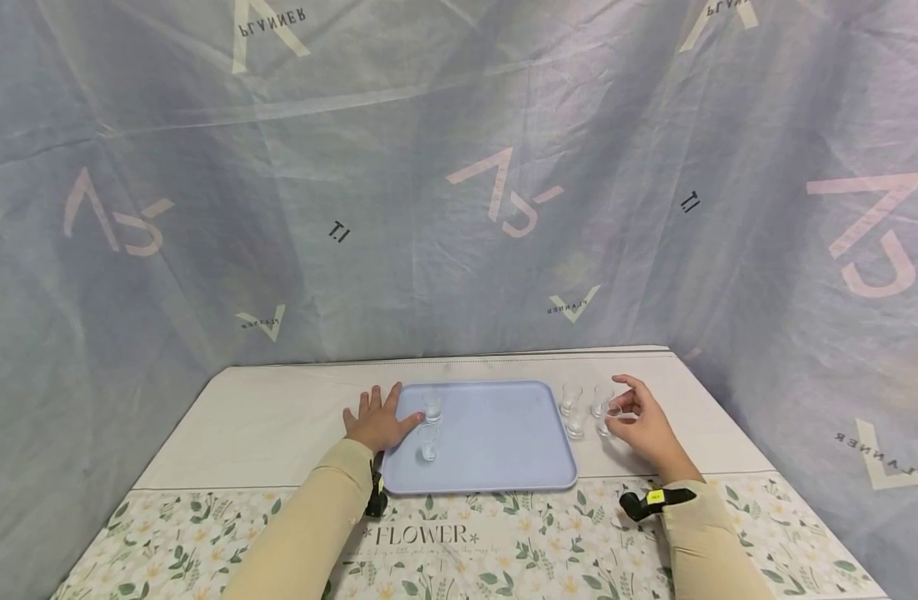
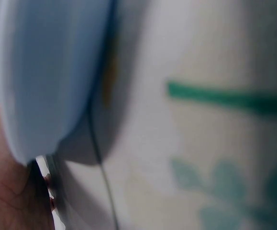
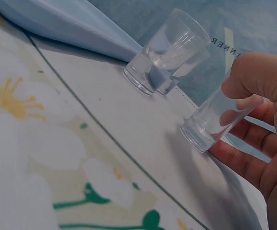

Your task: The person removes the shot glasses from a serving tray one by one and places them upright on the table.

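A pale blue tray (image 1: 496, 437) lies on the table, with two small clear shot glasses on its left part, one farther (image 1: 432, 408) and one nearer (image 1: 428, 450). My left hand (image 1: 380, 425) rests at the tray's left edge, fingers spread, the thumb reaching over the rim by the farther glass. To the right of the tray, my right hand (image 1: 646, 427) pinches an upright shot glass (image 3: 207, 124) between thumb and fingers. Between it and the tray stand several more shot glasses (image 1: 575, 425). The left wrist view catches only part of the palm (image 2: 6, 187) beside the tray's side.
A white and floral cloth (image 1: 444, 542) covers the table, with a printed line along it. Grey-blue curtain (image 1: 429, 208) hangs behind and on both sides. Black wrist cameras (image 1: 654, 502) sit on both forearms.
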Tool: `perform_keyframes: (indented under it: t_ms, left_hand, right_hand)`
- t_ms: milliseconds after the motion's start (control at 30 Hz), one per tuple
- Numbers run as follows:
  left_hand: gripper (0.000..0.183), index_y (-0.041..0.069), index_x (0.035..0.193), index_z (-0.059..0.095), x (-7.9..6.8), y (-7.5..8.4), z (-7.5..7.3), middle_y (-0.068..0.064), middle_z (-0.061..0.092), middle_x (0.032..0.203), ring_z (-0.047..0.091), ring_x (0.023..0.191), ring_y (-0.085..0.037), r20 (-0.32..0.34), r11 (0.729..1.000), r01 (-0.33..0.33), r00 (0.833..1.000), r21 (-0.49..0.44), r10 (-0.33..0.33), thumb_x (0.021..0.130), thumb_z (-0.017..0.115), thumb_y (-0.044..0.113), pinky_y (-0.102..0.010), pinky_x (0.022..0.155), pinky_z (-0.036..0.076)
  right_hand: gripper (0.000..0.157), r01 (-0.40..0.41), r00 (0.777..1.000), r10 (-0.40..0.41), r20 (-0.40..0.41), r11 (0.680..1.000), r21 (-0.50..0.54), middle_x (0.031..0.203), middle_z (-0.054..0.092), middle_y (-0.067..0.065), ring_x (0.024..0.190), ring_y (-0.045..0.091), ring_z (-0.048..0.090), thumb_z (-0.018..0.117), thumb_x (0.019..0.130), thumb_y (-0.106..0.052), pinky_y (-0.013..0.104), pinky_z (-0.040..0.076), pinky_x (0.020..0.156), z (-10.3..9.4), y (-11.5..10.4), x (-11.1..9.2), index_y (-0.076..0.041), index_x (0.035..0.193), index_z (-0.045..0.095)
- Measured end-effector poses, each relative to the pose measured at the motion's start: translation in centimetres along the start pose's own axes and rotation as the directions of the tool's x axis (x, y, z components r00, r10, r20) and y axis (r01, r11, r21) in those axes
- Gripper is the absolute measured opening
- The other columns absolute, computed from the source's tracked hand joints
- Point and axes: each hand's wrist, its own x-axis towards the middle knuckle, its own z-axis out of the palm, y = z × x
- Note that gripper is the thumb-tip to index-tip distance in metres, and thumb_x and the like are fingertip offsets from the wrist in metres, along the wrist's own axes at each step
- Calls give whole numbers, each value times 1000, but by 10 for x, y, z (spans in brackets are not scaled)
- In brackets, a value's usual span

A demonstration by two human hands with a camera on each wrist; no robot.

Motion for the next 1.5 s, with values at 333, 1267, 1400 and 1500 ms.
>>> perform_keyframes:
  t_ms: [333,1267,1400,1500]
  left_hand:
    - [86,16,164,19,-2,1,-3,-29,11,165,6,152,-49,2,1000,-3,1000,-3,3,99,49,65,-74,114,4]
    - [85,16,164,18,-3,3,-2,-28,9,165,5,152,-48,9,1000,4,1000,0,-4,99,48,63,-72,115,3]
    - [85,17,164,17,-2,3,-1,-28,8,166,4,153,-48,16,1000,7,1000,3,-7,100,47,64,-72,115,2]
    - [85,17,164,18,-2,3,-1,-28,10,165,5,152,-48,8,1000,3,1000,-3,-3,99,48,64,-73,114,2]
  right_hand:
    - [71,-19,1000,18,19,1000,16,98,61,27,90,32,61,68,77,19,21,53,75,1,2,-1,10,142,42]
    - [66,99,989,-85,-117,987,124,106,58,15,92,15,65,59,88,19,13,50,78,-21,33,8,8,148,36]
    - [62,121,980,-95,-177,982,146,109,54,31,96,21,63,55,86,23,15,49,83,-22,7,11,13,144,38]
    - [59,145,972,-110,-208,976,162,111,52,37,99,27,61,53,86,23,19,48,89,-22,-16,12,16,142,38]
